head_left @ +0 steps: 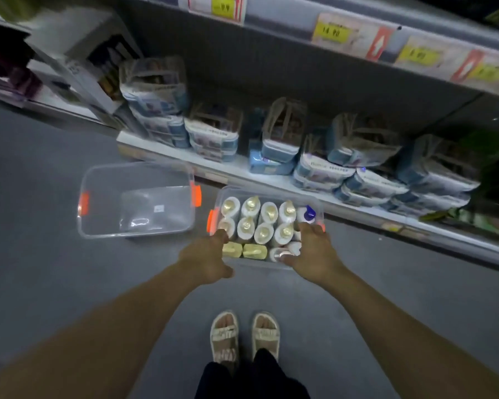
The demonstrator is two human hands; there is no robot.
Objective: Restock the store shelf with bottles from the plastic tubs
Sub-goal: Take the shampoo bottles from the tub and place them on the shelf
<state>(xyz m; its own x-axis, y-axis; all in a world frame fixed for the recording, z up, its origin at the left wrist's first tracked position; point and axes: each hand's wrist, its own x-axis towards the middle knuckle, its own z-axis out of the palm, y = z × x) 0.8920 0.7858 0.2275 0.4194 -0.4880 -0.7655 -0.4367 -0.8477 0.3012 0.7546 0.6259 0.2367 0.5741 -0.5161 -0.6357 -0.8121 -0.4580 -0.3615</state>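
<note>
Both arms are reaching down to the full tub [319, 205], which is sitting on the grey floor [41, 174] just below the bottom shelf [185, 156] at about twelve o'clock from the sandalled feet [244, 335]; the left hand [205, 262] is curling its fingers over the tub's left rim beside the orange clip [211, 220], and the right hand [313, 251] is gripping the right rim, thumb spread toward the bottles [260, 223]. Those white bottles are standing packed in rows inside the tub, with a blue-capped one [308, 213] at two o'clock. An empty tub [84, 226] is lying at nine o'clock from the full one, a little apart.
</note>
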